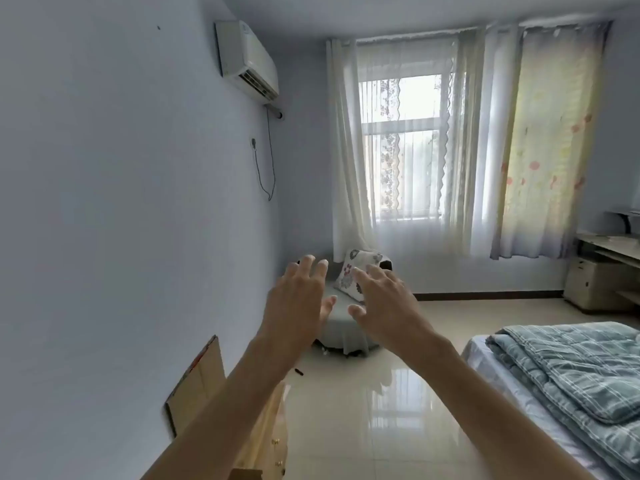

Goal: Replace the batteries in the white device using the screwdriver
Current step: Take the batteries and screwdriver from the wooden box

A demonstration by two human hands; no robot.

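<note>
White device, screwdriver, batteries: none identifiable in view, so look and location can't be told. Only candidate-sized item: small dark object (298, 371) on floor (363, 410) near left forearm, too small to ID.

Two bare hands raised mid-air in front of camera, backs toward lens. Left hand (298, 299) and right hand (388, 303) near each other, not touching. Grip on both: fingers spread apart, nothing held.

Surroundings: bedroom w/ glossy pale tile floor. Behind hands, low round grey seat (341, 336) in corner, partly hidden by both hands; one floral cushion (358, 273) propped on it, tilted. Left wall (121, 202): one AC unit (247, 60) up high, cord (266, 161) hanging below it, near a wall socket. Flat cardboard piece (197, 379) leaning against same wall, lower left; wooden cabinet (273, 441) w/ small knobs just beside it, mostly blocked by left arm. Far wall: one window (405, 140), sheer white curtains across it, floral yellowish curtain (543, 140) drawn at right side. Right edge: light-coloured table (602, 261) w/ shelf levels, cut off by frame. Lower right: bed (485, 355) w/ one folded blue-grey plaid quilt (581, 375) on top.

Count: 2 hands, 1 cushion, 1 seat, 1 AC, 1 window, 1 bed, 1 quilt, 1 cardboard piece, 1 small dark floor item.
</note>
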